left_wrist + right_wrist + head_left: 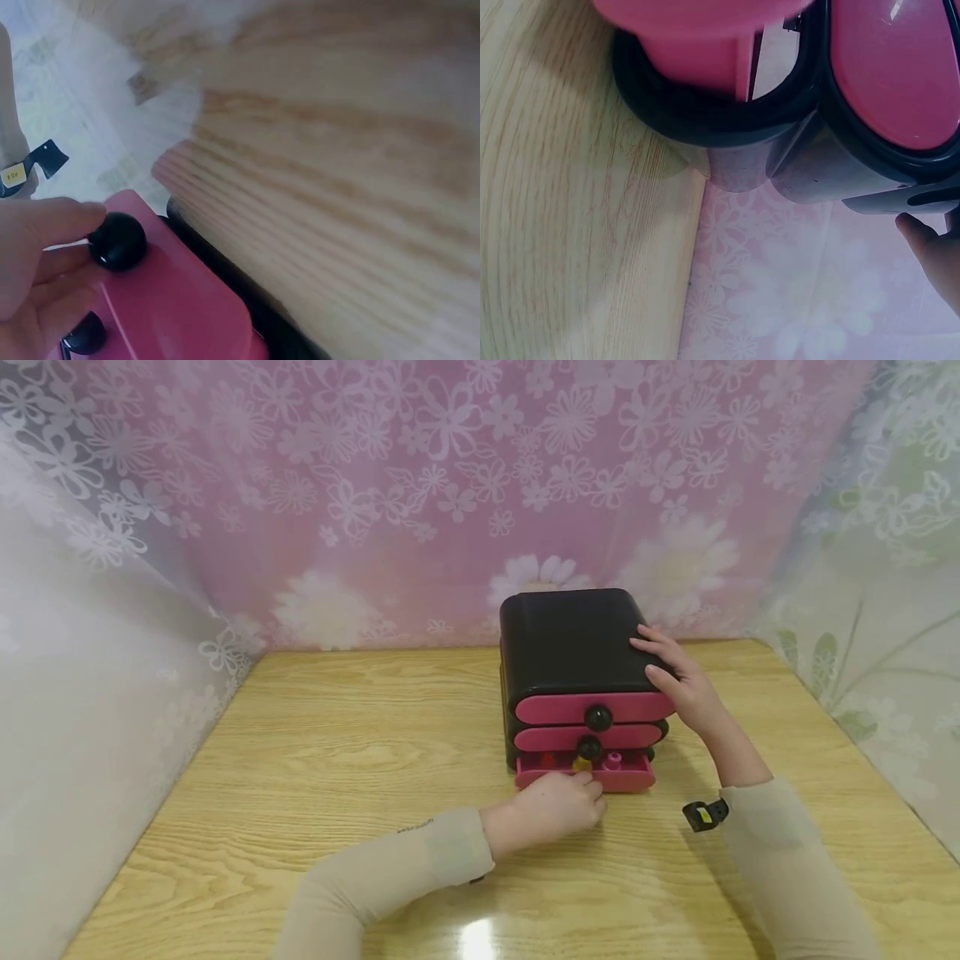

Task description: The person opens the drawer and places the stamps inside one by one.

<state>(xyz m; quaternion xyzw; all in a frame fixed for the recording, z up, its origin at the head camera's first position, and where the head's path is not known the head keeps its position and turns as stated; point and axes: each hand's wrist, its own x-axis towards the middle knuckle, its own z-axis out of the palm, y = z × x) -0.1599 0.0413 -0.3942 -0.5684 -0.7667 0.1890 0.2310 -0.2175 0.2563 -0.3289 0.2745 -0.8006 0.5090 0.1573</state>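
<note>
I see a small black cabinet [573,643] with three pink drawers standing on the wooden table [322,760], a little right of the middle and close to the flowered curtain [420,485] behind; the bottom drawer [626,772] is pulled out toward me, and its long axis runs left to right across my view; inside it I can make out some small red, yellow and pink pieces [613,761], but they are too small to name.

My left hand [551,806] lies directly in front of this open drawer, its fingers curled at the front edge; in the left wrist view the thumb [56,217] and fingers close on a black knob [118,241] of a pink drawer front, so I judge it grips the knob of the bottom drawer; the drawer is therefore just beyond this hand, away from my body, and it slides along the line from the hand to the cabinet.

My right hand [678,681] rests flat on the right top edge of the cabinet, fingers straight, holding nothing; it is above and to the right of the drawer.

The left hand is clearly the nearer one to the drawer; the right only steadies the body.
</note>
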